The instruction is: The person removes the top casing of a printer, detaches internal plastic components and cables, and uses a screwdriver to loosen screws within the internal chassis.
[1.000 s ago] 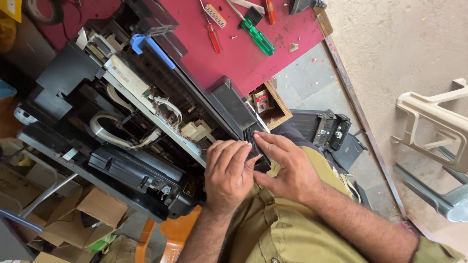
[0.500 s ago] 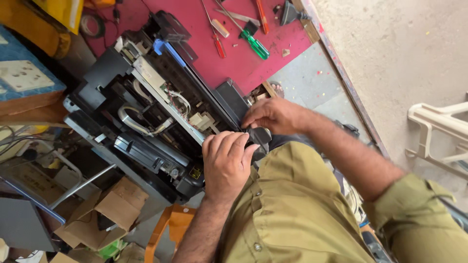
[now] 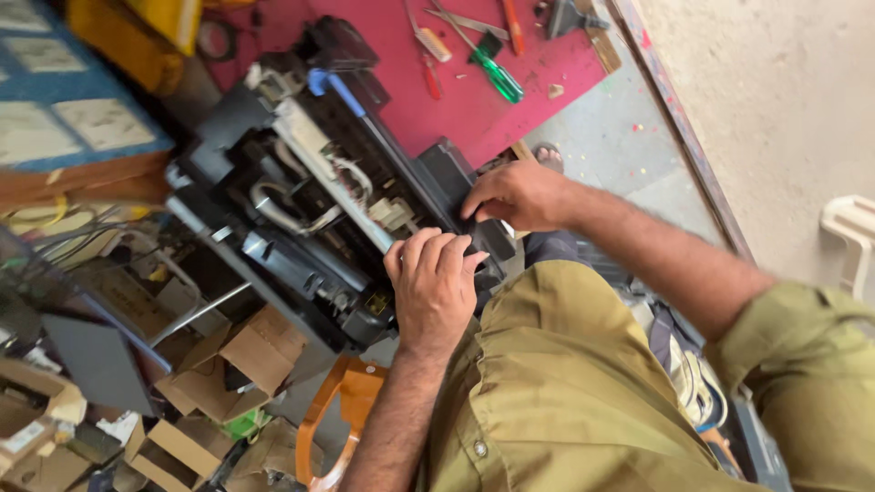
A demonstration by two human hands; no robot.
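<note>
In the head view, we see an opened black printer [image 3: 310, 210] lying across the middle of the frame, its cover off and its white cables, grey rail and small parts laid bare. It rests partly on a red work surface [image 3: 456, 100] in the upper centre and partly over the person's lap.

The left hand [image 3: 433, 287] sits just below the middle of the frame, palm down, fingers curled over the printer's near edge and pressing on it; it grips the casing rather than any loose part. The right hand [image 3: 519, 196] lies just right of centre, fingers bent and pinching the dark corner of the printer's frame, touching it. The two hands are near each other at the same end of the machine.

On the red surface at the top of the frame lie a green-handled screwdriver [image 3: 497, 73], a red-handled screwdriver [image 3: 431, 80] and a small brush [image 3: 433, 41], all well apart from the hands. Open cardboard boxes [image 3: 246, 355] fill the lower left, with an orange stool [image 3: 351, 401] beside them. An olive shirt [image 3: 565, 392] takes up the lower right.
</note>
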